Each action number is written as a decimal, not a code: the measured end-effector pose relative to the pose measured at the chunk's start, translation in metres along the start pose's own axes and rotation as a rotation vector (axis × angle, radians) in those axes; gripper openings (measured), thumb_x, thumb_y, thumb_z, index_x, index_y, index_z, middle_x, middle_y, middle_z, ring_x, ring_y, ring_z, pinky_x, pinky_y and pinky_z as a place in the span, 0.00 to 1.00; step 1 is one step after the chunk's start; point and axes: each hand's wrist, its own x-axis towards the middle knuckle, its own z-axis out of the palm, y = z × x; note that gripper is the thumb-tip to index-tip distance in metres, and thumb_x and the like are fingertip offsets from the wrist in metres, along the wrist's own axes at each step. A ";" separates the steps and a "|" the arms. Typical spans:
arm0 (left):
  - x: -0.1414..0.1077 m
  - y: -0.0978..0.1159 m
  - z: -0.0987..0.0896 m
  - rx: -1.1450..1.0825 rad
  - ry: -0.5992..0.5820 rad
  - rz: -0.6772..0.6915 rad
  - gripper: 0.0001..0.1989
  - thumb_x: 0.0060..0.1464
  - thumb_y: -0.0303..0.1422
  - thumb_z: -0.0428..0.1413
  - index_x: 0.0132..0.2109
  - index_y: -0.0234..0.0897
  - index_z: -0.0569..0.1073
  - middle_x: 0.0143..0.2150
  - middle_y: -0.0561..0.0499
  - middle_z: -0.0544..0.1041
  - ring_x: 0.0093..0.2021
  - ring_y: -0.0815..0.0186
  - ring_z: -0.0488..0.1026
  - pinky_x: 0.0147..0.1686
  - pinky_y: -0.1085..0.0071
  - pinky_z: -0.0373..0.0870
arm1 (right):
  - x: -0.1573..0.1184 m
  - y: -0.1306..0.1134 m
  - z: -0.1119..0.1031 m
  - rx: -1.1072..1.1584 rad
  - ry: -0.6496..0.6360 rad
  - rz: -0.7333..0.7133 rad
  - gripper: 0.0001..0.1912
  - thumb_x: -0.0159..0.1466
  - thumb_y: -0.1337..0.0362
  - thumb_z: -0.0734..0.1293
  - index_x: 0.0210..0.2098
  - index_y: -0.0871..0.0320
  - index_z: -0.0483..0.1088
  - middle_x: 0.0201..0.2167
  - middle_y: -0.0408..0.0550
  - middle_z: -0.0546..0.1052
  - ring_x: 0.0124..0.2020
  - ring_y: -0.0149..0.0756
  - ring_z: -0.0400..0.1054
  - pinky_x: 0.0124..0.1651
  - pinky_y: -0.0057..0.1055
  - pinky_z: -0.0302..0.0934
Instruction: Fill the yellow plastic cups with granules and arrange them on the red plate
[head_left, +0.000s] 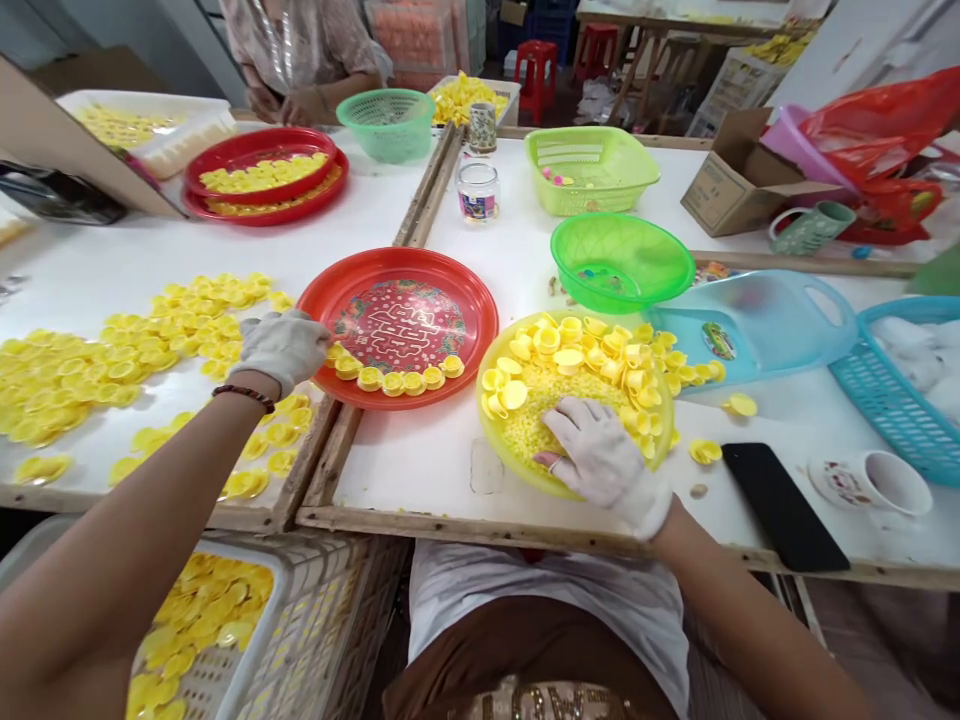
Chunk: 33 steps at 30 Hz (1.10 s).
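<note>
My left hand (281, 350), in a white glove with bare fingertips, reaches over the left rim of a red round tray (420, 275). Its fingers are closed at a small yellow plastic cup (333, 352) at the end of a curved row of filled yellow cups (392, 382). My right hand (596, 455), also gloved, rests in a yellow bowl (499, 455), thumb apart from the fingers, touching small yellow pellets (525, 415). Empty yellow cups (600, 345) are heaped along the bowl's far and right sides.
Many yellow pieces (97, 370) cover the left table. A green basin (622, 260), blue scoop-shaped tray (757, 325), phone (784, 505) and mug (874, 480) surround the bowl. A wooden strip (322, 450) divides the tables. Below left is a crate (274, 620). Another person (300, 60) sits opposite.
</note>
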 end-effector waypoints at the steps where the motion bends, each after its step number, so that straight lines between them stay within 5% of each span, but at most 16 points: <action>1: -0.001 0.007 -0.001 -0.017 0.029 0.005 0.15 0.58 0.35 0.53 0.40 0.31 0.80 0.50 0.37 0.76 0.53 0.46 0.68 0.56 0.47 0.56 | 0.001 0.000 0.000 -0.009 -0.014 -0.011 0.18 0.68 0.51 0.63 0.46 0.59 0.71 0.43 0.54 0.73 0.43 0.47 0.63 0.44 0.41 0.55; 6: -0.025 0.087 -0.008 -0.409 0.243 0.329 0.14 0.60 0.39 0.51 0.40 0.39 0.79 0.45 0.43 0.77 0.46 0.54 0.73 0.50 0.63 0.65 | 0.008 0.004 0.009 0.006 -0.057 -0.067 0.17 0.71 0.53 0.59 0.38 0.58 0.71 0.37 0.52 0.74 0.39 0.43 0.64 0.39 0.39 0.52; 10: -0.048 0.179 -0.015 -0.643 0.206 0.582 0.12 0.60 0.34 0.51 0.40 0.38 0.79 0.39 0.45 0.77 0.41 0.57 0.73 0.46 0.64 0.67 | 0.013 0.008 0.018 0.019 -0.036 -0.053 0.19 0.73 0.55 0.57 0.33 0.59 0.71 0.31 0.51 0.75 0.33 0.39 0.64 0.34 0.37 0.50; 15: -0.053 0.263 -0.023 -0.467 0.151 0.834 0.11 0.58 0.30 0.53 0.43 0.36 0.78 0.46 0.41 0.76 0.45 0.54 0.73 0.44 0.62 0.68 | 0.014 0.016 0.019 0.332 0.106 0.046 0.22 0.72 0.53 0.57 0.25 0.56 0.64 0.23 0.45 0.69 0.25 0.34 0.58 0.29 0.34 0.46; 18: -0.051 0.278 -0.024 -0.373 0.186 0.817 0.11 0.59 0.29 0.50 0.38 0.33 0.78 0.44 0.39 0.76 0.45 0.53 0.73 0.42 0.61 0.68 | 0.015 0.020 0.013 0.761 0.295 0.230 0.24 0.71 0.51 0.60 0.22 0.55 0.57 0.21 0.41 0.61 0.23 0.29 0.54 0.27 0.31 0.48; 21: -0.057 0.273 -0.023 -0.619 0.187 0.701 0.10 0.59 0.31 0.50 0.35 0.35 0.76 0.37 0.44 0.77 0.39 0.58 0.75 0.39 0.64 0.69 | 0.022 0.021 0.001 1.280 0.471 0.451 0.24 0.69 0.47 0.60 0.23 0.55 0.57 0.18 0.38 0.57 0.19 0.26 0.50 0.22 0.29 0.47; 24: -0.072 0.264 -0.023 -1.056 -0.072 0.497 0.07 0.54 0.30 0.52 0.37 0.37 0.74 0.28 0.50 0.76 0.29 0.63 0.75 0.31 0.69 0.71 | 0.036 0.021 -0.015 1.625 0.585 0.543 0.26 0.68 0.41 0.60 0.24 0.54 0.57 0.17 0.36 0.55 0.16 0.25 0.48 0.19 0.27 0.43; 28: -0.092 0.263 -0.023 -1.343 -0.439 0.270 0.11 0.47 0.28 0.53 0.40 0.35 0.74 0.25 0.51 0.75 0.24 0.63 0.77 0.25 0.70 0.74 | 0.055 0.020 -0.031 1.702 0.736 0.529 0.27 0.67 0.40 0.60 0.25 0.54 0.55 0.19 0.36 0.56 0.17 0.24 0.50 0.19 0.26 0.48; 33: -0.099 0.267 -0.020 -1.413 -0.543 0.240 0.12 0.43 0.29 0.54 0.39 0.34 0.75 0.25 0.51 0.76 0.24 0.64 0.77 0.25 0.71 0.77 | 0.063 0.016 -0.029 1.600 0.794 0.491 0.24 0.69 0.42 0.58 0.26 0.53 0.56 0.21 0.38 0.58 0.20 0.27 0.58 0.24 0.28 0.57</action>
